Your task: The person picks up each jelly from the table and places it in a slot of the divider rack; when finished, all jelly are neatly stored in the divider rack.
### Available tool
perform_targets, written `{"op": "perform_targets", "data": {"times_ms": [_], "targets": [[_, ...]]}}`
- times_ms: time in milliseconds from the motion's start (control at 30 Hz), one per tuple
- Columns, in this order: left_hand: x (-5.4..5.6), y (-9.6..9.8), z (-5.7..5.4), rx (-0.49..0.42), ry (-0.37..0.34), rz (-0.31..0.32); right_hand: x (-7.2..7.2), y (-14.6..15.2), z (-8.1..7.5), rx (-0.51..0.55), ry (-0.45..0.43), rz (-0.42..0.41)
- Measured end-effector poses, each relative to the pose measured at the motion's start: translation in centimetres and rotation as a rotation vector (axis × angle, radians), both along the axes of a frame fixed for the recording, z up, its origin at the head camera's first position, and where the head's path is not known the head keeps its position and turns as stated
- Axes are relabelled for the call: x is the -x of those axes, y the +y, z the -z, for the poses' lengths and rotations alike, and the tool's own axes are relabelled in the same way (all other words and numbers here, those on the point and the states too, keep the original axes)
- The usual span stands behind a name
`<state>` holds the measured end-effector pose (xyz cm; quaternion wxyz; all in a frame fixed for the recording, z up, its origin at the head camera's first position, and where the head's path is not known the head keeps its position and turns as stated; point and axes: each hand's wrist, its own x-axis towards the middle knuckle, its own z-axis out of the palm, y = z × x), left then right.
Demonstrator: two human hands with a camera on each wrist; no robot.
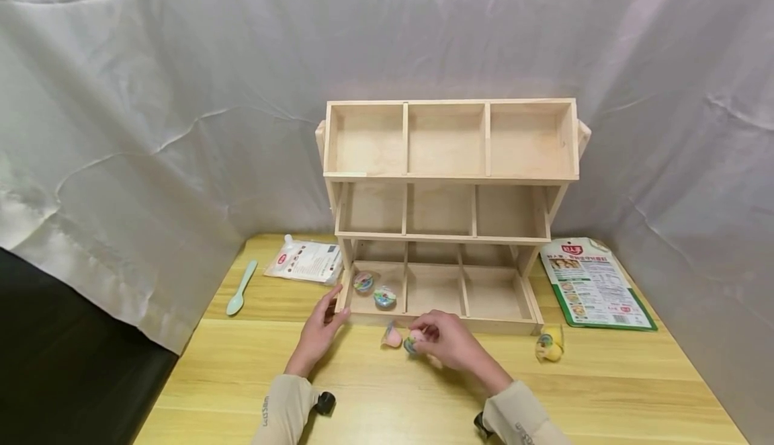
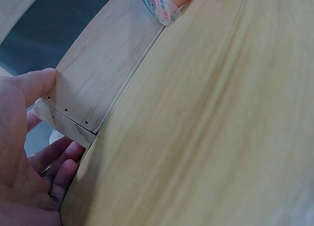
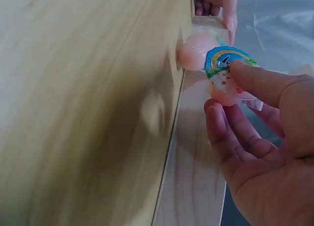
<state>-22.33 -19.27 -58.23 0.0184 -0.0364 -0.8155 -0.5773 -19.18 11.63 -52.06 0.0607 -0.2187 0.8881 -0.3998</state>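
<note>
My right hand (image 1: 450, 344) pinches a pink jelly cup (image 3: 223, 81) with a printed blue lid between thumb and fingers, just in front of the wooden tiered box (image 1: 435, 324). Another pink jelly cup (image 1: 392, 337) lies on the table beside it, against the front board. At the box's front left corner my left hand (image 1: 320, 331) holds on, its thumb at the front board's edge and its other fingers round the end, as the left wrist view shows. Two jelly cups, one (image 1: 363, 281) behind the other (image 1: 384, 296), sit in the bottom tier's left compartment.
A yellow jelly cup (image 1: 549, 344) lies on the table right of the box. Beyond it is a green-edged food pouch (image 1: 595, 287). To the left lie a white spouted pouch (image 1: 306, 260) and a pale green spoon (image 1: 240, 289). Grey curtain (image 1: 181, 95) surrounds the table.
</note>
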Motion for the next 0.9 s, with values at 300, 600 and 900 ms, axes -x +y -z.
{"op": "perform_targets", "data": {"times_ms": [300, 600, 900], "targets": [[-0.1, 0.0, -0.1, 0.008, 0.003, 0.000, 0.7, 0.3, -1.0, 0.101, 0.018, 0.085], [0.0, 0.0, -0.1, 0.008, -0.002, -0.005, 1.3, 0.3, -1.5, 0.186, -0.025, 0.151], [-0.1, 0.1, -0.2, 0.012, -0.007, -0.006, 2.2, 0.5, -1.5, 0.263, 0.058, 0.153]]}}
